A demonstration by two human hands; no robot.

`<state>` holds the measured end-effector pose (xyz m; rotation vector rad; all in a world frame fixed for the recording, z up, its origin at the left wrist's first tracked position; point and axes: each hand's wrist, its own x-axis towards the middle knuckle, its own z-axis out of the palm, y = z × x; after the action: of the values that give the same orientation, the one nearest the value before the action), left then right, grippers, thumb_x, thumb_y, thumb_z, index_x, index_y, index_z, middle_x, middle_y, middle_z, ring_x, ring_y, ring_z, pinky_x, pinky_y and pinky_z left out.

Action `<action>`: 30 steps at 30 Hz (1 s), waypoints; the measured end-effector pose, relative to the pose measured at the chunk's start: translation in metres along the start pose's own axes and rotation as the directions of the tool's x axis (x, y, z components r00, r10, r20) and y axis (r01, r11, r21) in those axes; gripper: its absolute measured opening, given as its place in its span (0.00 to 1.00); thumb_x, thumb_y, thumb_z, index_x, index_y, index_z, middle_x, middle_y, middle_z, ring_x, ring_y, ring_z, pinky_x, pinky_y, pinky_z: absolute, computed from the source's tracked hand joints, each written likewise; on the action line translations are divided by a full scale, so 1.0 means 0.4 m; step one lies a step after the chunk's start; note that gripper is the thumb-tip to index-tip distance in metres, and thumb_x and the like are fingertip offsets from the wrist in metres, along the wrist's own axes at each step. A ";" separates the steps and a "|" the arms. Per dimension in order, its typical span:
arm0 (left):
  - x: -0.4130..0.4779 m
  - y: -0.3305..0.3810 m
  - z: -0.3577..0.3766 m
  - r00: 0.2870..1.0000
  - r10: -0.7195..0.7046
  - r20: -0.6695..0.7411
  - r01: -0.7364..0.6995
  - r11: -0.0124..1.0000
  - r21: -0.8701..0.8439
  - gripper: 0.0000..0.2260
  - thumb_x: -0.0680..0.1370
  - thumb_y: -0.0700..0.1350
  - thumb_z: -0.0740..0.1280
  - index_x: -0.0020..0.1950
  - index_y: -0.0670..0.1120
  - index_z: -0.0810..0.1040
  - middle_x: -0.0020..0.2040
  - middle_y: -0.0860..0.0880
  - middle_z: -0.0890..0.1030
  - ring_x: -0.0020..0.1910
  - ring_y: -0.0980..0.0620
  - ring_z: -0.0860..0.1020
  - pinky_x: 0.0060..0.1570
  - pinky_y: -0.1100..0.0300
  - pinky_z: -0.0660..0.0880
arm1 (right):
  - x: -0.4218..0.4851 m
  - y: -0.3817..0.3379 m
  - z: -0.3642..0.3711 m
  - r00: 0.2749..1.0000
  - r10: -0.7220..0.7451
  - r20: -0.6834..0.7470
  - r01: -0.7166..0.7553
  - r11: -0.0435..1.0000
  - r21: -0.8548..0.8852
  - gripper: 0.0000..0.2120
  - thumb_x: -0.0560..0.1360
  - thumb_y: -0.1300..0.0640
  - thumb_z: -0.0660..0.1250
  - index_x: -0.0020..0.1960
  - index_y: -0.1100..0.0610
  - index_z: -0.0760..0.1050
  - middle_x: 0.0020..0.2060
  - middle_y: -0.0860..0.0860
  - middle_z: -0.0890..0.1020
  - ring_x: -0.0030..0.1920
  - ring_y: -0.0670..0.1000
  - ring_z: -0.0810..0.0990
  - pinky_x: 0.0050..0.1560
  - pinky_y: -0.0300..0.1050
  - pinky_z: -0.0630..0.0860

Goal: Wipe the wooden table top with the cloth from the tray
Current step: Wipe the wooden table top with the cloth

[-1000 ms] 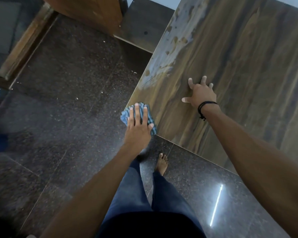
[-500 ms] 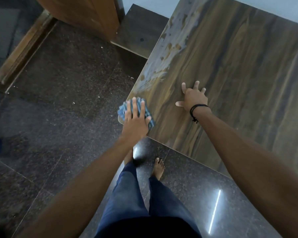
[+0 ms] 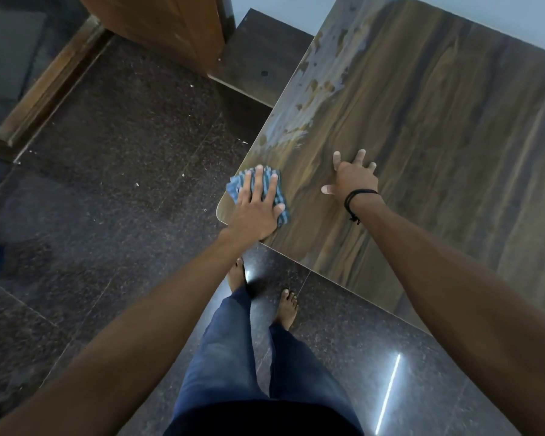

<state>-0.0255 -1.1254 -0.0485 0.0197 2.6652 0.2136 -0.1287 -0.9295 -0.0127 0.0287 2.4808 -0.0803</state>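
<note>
A folded blue striped cloth (image 3: 280,202) lies on the near left corner of the wooden table top (image 3: 438,136). My left hand (image 3: 255,209) presses flat on the cloth with straight fingers. To the right of it, my right hand (image 3: 353,179) rests on the bare wood with fingers spread, a black band on its wrist. A pale wet or dusty smear (image 3: 315,99) runs along the table's left edge beyond the cloth. No tray is in view.
Dark polished stone floor (image 3: 123,199) lies left of and below the table. A wooden door or cabinet (image 3: 170,23) stands at the top left. My bare feet (image 3: 285,306) stand by the table's near edge. A pale wall (image 3: 516,14) lies behind the table.
My left hand has slid the cloth a little inward from the table's corner edge. My right hand stays planted on the wood. The view has shifted slightly as I step.
</note>
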 end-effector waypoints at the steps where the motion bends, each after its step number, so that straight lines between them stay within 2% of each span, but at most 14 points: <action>1: 0.033 0.001 -0.015 1.000 0.006 -0.005 -0.006 1.000 -0.012 0.30 0.85 0.57 0.44 0.81 0.46 0.35 0.79 0.40 0.32 0.78 0.39 0.31 0.77 0.42 0.35 | 0.001 -0.005 -0.002 1.000 -0.002 0.000 0.002 1.000 -0.004 0.45 0.78 0.44 0.70 0.83 0.47 0.45 0.80 0.64 0.42 0.78 0.73 0.49 0.70 0.63 0.67; 4: 0.159 0.014 -0.078 1.000 -0.023 0.013 0.024 0.997 -0.075 0.29 0.85 0.57 0.45 0.81 0.50 0.35 0.80 0.43 0.31 0.77 0.41 0.29 0.76 0.42 0.35 | 0.004 -0.003 -0.005 1.000 0.000 -0.006 0.000 1.000 -0.006 0.44 0.78 0.44 0.70 0.83 0.48 0.45 0.80 0.65 0.42 0.78 0.73 0.51 0.70 0.63 0.66; 7: 0.219 0.027 -0.107 0.999 -0.036 0.033 0.037 0.998 -0.050 0.29 0.85 0.58 0.46 0.81 0.50 0.35 0.80 0.43 0.32 0.77 0.40 0.30 0.76 0.43 0.35 | 0.003 0.006 0.004 1.000 -0.009 -0.010 0.009 1.000 0.006 0.44 0.78 0.44 0.70 0.83 0.47 0.46 0.80 0.64 0.42 0.78 0.73 0.50 0.70 0.65 0.65; 9: 0.177 0.007 -0.071 0.999 -0.023 -0.033 0.021 0.999 -0.043 0.29 0.85 0.58 0.44 0.81 0.48 0.37 0.80 0.41 0.35 0.78 0.39 0.32 0.77 0.43 0.35 | 0.003 0.005 0.007 1.000 -0.016 -0.014 0.016 1.000 0.014 0.44 0.78 0.43 0.70 0.82 0.46 0.46 0.80 0.64 0.43 0.78 0.72 0.50 0.70 0.66 0.65; 12: 0.004 -0.033 0.041 0.989 -0.008 -0.151 0.003 0.999 -0.035 0.30 0.84 0.59 0.42 0.82 0.44 0.43 0.81 0.37 0.42 0.79 0.35 0.39 0.78 0.42 0.42 | 0.002 0.001 0.004 1.000 -0.013 -0.009 0.013 1.000 0.013 0.44 0.78 0.43 0.70 0.83 0.47 0.46 0.80 0.64 0.42 0.78 0.73 0.50 0.70 0.65 0.65; 14: -0.094 -0.046 0.095 0.986 -0.027 -0.167 0.018 0.998 -0.056 0.31 0.83 0.58 0.42 0.82 0.44 0.47 0.81 0.36 0.45 0.79 0.34 0.43 0.78 0.42 0.46 | 0.001 0.001 0.004 1.000 -0.003 -0.001 0.003 1.000 0.009 0.44 0.78 0.44 0.70 0.83 0.47 0.45 0.80 0.64 0.42 0.78 0.73 0.50 0.71 0.65 0.65; 17: -0.114 -0.029 0.109 0.985 -0.082 -0.151 0.070 0.994 -0.078 0.30 0.84 0.58 0.42 0.82 0.44 0.43 0.81 0.37 0.41 0.79 0.35 0.40 0.78 0.42 0.44 | -0.001 0.000 0.003 1.000 0.002 -0.010 -0.002 1.000 0.009 0.43 0.78 0.45 0.69 0.83 0.47 0.45 0.80 0.64 0.42 0.78 0.72 0.49 0.71 0.65 0.65; 21: -0.014 -0.015 0.063 0.973 -0.154 -0.169 0.134 0.983 -0.123 0.29 0.85 0.58 0.42 0.82 0.44 0.42 0.81 0.37 0.40 0.79 0.35 0.38 0.77 0.43 0.39 | 0.001 0.004 0.002 1.000 0.005 -0.005 -0.005 1.000 0.007 0.43 0.78 0.44 0.69 0.83 0.47 0.45 0.80 0.64 0.42 0.78 0.72 0.49 0.71 0.65 0.65; 27: 0.102 -0.041 -0.030 0.987 -0.128 -0.096 0.114 0.984 -0.135 0.30 0.85 0.58 0.43 0.81 0.46 0.37 0.80 0.40 0.34 0.78 0.39 0.33 0.76 0.45 0.34 | 0.000 0.012 0.001 1.000 -0.011 -0.008 0.011 1.000 0.003 0.44 0.77 0.42 0.70 0.82 0.45 0.46 0.81 0.62 0.43 0.78 0.71 0.50 0.70 0.65 0.66; 30: -0.018 -0.044 0.055 0.979 -0.112 -0.172 0.095 0.990 -0.106 0.29 0.85 0.58 0.42 0.82 0.44 0.41 0.81 0.37 0.40 0.79 0.36 0.38 0.78 0.42 0.40 | 0.000 0.014 0.006 1.000 -0.015 -0.010 0.015 1.000 0.008 0.44 0.78 0.42 0.69 0.83 0.45 0.45 0.81 0.62 0.42 0.78 0.71 0.50 0.70 0.65 0.66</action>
<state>-0.0085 -1.1400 -0.0675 -0.1772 2.8202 0.3245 -0.1268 -0.9241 -0.0149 0.0139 2.4905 -0.0965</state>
